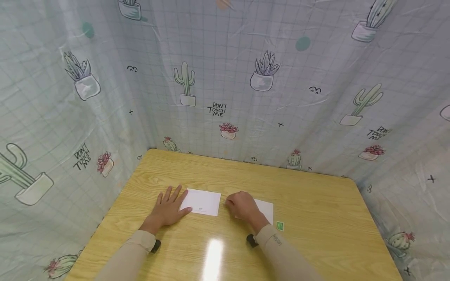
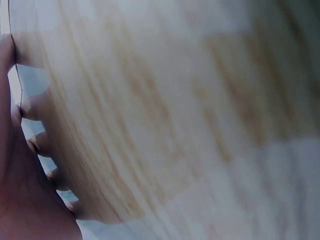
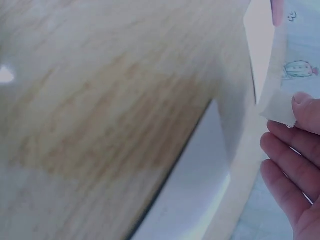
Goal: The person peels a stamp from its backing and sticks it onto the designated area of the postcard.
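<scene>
The surface [image 1: 306,203] is honey-yellow, streaked with darker brown wood grain. The left card [image 1: 202,201] is white with small grey marks near one edge; the right card [image 1: 265,209] is white too. The sticker [image 1: 280,226] is green — bordered in white — and the scrap [image 3: 280,108] in the right fingers [image 3: 288,157] is off-white. The sleeves [image 1: 286,253] are beige. The curtain [image 1: 225,50] is pale grey-blue, gridded, printed with green cacti, pinkish-red succulents, teal dots and black lettering.

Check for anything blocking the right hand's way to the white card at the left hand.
Nothing visible does: only tabletop lies between the right hand, pinching a small pale piece, and that white card.
</scene>
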Demonstrator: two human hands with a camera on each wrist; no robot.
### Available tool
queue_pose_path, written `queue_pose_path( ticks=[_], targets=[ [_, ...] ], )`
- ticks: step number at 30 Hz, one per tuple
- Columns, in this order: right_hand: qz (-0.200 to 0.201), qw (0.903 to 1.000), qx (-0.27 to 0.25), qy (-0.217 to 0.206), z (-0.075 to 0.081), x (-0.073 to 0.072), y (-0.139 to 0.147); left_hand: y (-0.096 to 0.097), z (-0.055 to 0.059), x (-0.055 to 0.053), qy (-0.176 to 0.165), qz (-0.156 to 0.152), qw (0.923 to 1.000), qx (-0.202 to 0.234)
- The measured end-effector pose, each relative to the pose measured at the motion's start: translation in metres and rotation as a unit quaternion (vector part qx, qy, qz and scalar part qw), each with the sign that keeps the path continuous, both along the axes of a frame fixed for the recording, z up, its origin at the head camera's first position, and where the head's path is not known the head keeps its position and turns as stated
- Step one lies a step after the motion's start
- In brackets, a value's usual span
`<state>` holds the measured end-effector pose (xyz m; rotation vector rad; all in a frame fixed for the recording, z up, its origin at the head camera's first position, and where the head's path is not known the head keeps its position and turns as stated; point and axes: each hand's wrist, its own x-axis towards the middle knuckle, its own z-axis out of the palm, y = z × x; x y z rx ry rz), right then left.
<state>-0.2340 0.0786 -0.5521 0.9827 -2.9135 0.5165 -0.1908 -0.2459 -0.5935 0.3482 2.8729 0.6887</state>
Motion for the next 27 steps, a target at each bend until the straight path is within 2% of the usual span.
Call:
queue_pose_path(
  ticks=[4, 7, 11, 14, 18, 22, 27],
  targets=[
    [0.005, 1.0000, 0.002, 0.008, 0.005, 0.000, 0.000, -0.001, -0.004, -0.003, -0.001, 0.006, 0.9999, -0.009],
    [0.007, 1.0000, -0.003, 0.000, 0.011, 0.000, 0.000, 0.000, 0.001, -0.003, -0.009, 0.006, 0.9996, -0.026],
    [0.011, 0.9999, -0.006, 0.000, 0.018, 0.002, 0.000, 0.001, 0.005, -0.001, -0.009, 0.003, 0.9997, -0.021],
    [0.012, 0.9999, -0.005, 0.008, 0.022, 0.003, 0.001, -0.001, 0.000, -0.001, -0.004, 0.001, 1.0000, -0.008],
    [0.015, 0.9998, -0.008, 0.008, 0.027, 0.004, 0.000, -0.001, -0.001, 0.000, -0.010, 0.003, 0.9999, -0.012],
    [0.017, 0.9998, -0.011, 0.005, 0.033, 0.007, 0.000, 0.001, 0.005, 0.001, -0.015, 0.006, 0.9995, -0.029],
    [0.008, 0.9996, 0.006, 0.025, 0.041, 0.009, 0.000, 0.003, 0.011, 0.003, -0.013, 0.002, 0.9989, -0.044]
  ],
)
